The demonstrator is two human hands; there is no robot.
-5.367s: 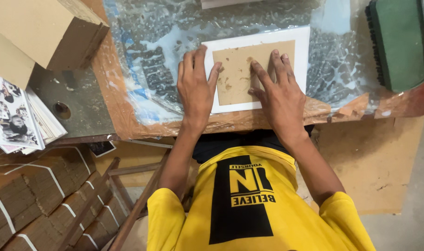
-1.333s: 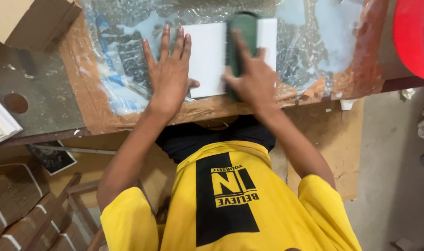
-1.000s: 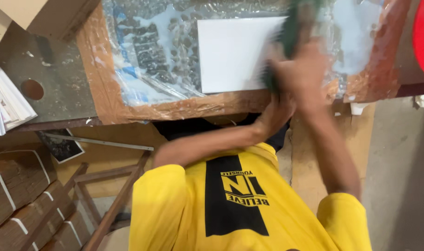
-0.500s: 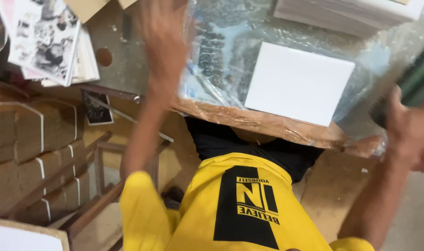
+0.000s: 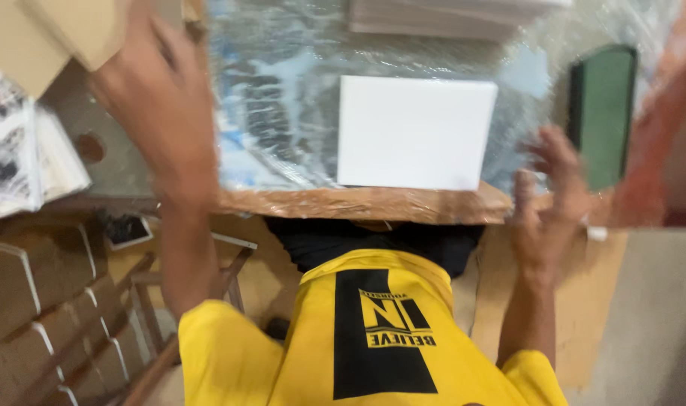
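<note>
A white square card (image 5: 414, 131) lies flat on the plastic-wrapped worktable (image 5: 275, 113), near its front edge. My left hand (image 5: 159, 113) is blurred and raised at the table's left end. Its fingertips reach a brown cardboard piece (image 5: 65, 34), and whether they grip it is unclear. My right hand (image 5: 549, 195) hovers at the front edge, to the right of the card. Its fingers are spread and it holds nothing. A dark green block (image 5: 602, 113) lies on the table just beyond that hand, apart from it.
A stack of white boards (image 5: 448, 15) sits at the back of the table. Printed sheets (image 5: 12, 143) are piled at the left on a grey surface with a hole (image 5: 91, 148). Brown cardboard boxes (image 5: 27, 301) stand below left. A wooden frame (image 5: 155, 331) stands under the table.
The green block, rubbed over the card a second ago, now lies at the right and my right hand has let go of it. My left hand has swung left and up toward the cardboard.
</note>
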